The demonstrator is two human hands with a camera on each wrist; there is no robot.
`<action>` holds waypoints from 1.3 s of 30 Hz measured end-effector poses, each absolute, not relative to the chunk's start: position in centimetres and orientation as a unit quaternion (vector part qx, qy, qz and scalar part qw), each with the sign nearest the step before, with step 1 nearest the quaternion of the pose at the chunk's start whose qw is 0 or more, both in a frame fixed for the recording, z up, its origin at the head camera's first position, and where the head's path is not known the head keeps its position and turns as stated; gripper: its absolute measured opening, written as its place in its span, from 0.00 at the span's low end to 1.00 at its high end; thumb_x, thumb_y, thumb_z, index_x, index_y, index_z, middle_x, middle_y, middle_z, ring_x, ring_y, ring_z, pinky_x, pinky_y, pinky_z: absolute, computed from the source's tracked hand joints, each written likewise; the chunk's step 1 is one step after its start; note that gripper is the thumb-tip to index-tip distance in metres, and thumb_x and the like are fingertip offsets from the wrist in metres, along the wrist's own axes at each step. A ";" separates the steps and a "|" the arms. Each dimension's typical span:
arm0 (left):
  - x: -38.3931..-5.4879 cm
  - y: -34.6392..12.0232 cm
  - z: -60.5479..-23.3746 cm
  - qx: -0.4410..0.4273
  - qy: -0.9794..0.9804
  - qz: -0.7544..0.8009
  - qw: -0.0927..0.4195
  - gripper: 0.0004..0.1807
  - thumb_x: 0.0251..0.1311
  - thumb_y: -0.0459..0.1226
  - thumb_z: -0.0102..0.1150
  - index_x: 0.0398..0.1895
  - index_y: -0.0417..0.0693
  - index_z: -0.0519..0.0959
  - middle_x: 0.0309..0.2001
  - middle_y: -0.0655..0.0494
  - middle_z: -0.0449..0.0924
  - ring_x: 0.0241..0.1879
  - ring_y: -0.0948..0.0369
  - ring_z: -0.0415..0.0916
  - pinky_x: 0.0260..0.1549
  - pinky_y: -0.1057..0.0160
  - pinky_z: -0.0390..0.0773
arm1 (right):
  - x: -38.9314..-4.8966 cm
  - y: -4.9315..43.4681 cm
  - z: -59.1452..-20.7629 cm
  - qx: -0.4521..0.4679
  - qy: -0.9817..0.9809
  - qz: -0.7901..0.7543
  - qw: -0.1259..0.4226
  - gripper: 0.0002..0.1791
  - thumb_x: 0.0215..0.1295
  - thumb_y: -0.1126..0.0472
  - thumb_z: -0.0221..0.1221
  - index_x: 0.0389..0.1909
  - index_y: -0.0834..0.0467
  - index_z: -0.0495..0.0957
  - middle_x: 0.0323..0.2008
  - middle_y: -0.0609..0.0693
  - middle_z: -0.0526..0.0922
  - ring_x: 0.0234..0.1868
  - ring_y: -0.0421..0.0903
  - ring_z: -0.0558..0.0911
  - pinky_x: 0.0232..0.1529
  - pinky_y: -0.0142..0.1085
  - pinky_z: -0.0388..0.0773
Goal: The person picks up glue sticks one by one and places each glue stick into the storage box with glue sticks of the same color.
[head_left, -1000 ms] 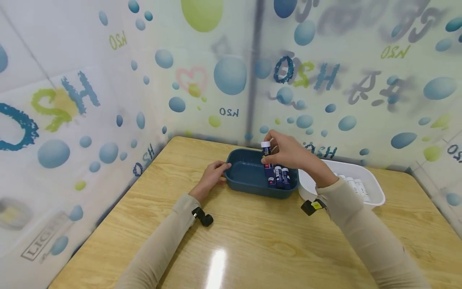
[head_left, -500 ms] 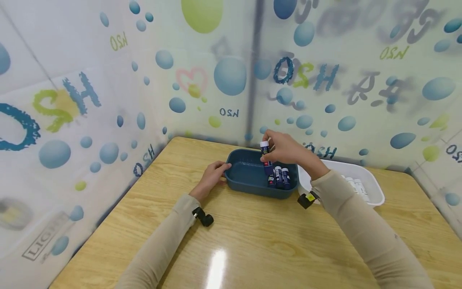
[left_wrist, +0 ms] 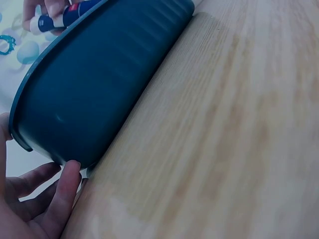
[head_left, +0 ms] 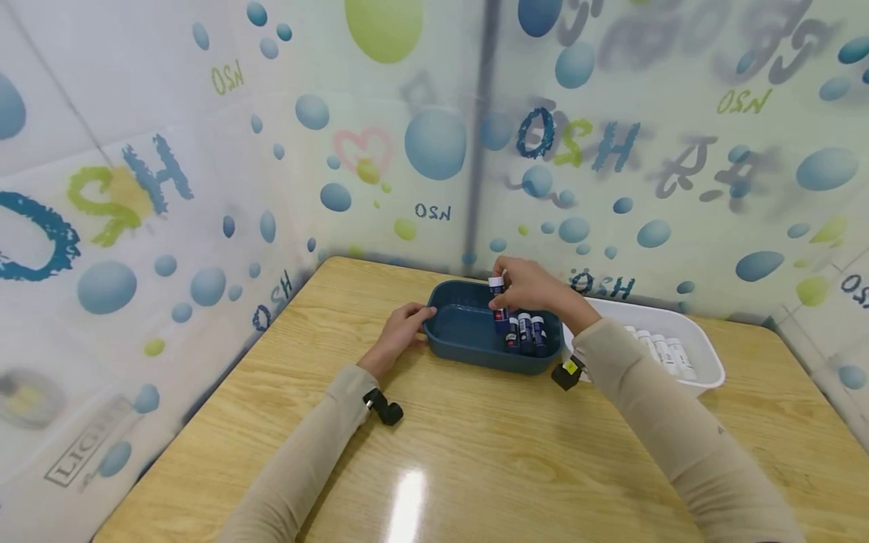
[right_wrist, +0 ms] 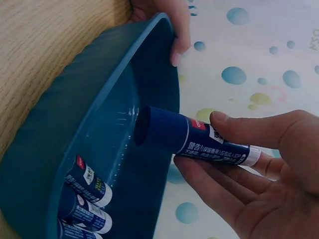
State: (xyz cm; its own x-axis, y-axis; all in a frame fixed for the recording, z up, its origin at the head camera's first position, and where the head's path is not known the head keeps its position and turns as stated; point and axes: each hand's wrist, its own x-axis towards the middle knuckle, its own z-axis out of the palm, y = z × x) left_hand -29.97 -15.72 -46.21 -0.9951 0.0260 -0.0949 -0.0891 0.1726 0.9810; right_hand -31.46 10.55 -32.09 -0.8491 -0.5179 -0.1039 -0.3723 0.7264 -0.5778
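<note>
My right hand (head_left: 532,289) pinches a navy glue stick (right_wrist: 199,137) with a white end between thumb and fingers. In the head view it is held nearly upright, its navy end low inside the dark blue bin (head_left: 458,348). Several more navy glue sticks (head_left: 526,334) lie side by side at that bin's right end. At the opposite end, my left hand (head_left: 399,332) grips the bin, with its thumb on the rim. Its fingers (left_wrist: 67,191) press the outer wall near the base.
Against the blue bin's right end stands a white bin (head_left: 709,362), partly behind my right forearm. Several white tubes (head_left: 668,353) lie in it. Both bins are on a wooden table (head_left: 475,452), with a patterned wall covering (head_left: 434,219) close behind.
My right hand has lowered the glue stick further into the blue bin. My left hand keeps its grip on the bin's end.
</note>
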 end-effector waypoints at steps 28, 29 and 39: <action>-29.6 -15.8 -45.9 -0.021 0.771 0.635 0.039 0.24 0.73 0.51 0.57 0.61 0.44 0.79 0.56 0.45 0.79 0.38 0.59 0.79 0.33 0.64 0.87 | -32.7 10.2 -35.8 -0.236 0.913 -0.289 0.166 0.20 0.64 0.65 0.70 0.49 0.65 0.71 0.38 0.59 0.78 0.35 0.56 0.87 0.42 0.49 0.90; -29.6 -15.8 -45.9 -0.020 0.771 0.636 0.038 0.24 0.73 0.51 0.57 0.61 0.44 0.79 0.56 0.45 0.79 0.38 0.59 0.79 0.33 0.64 0.87 | -32.7 10.2 -35.9 -0.239 0.912 -0.289 0.166 0.19 0.64 0.66 0.70 0.48 0.65 0.71 0.38 0.59 0.78 0.34 0.55 0.87 0.42 0.49 0.90; -29.5 -15.9 -45.9 -0.016 0.773 0.633 0.044 0.24 0.73 0.52 0.57 0.60 0.46 0.80 0.56 0.45 0.79 0.39 0.59 0.80 0.34 0.64 0.88 | -32.6 9.7 -37.0 -0.225 0.915 -0.272 0.192 0.20 0.66 0.63 0.69 0.52 0.63 0.72 0.35 0.56 0.80 0.31 0.50 0.87 0.41 0.44 0.89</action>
State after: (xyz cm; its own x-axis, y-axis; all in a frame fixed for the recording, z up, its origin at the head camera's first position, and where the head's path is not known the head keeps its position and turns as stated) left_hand -29.53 -15.85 -45.87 -0.9957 0.0314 -0.0874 -0.0795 0.1980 0.9770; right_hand -32.63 9.72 -37.04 -0.8244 -0.5173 -0.2297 -0.3077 0.7502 -0.5852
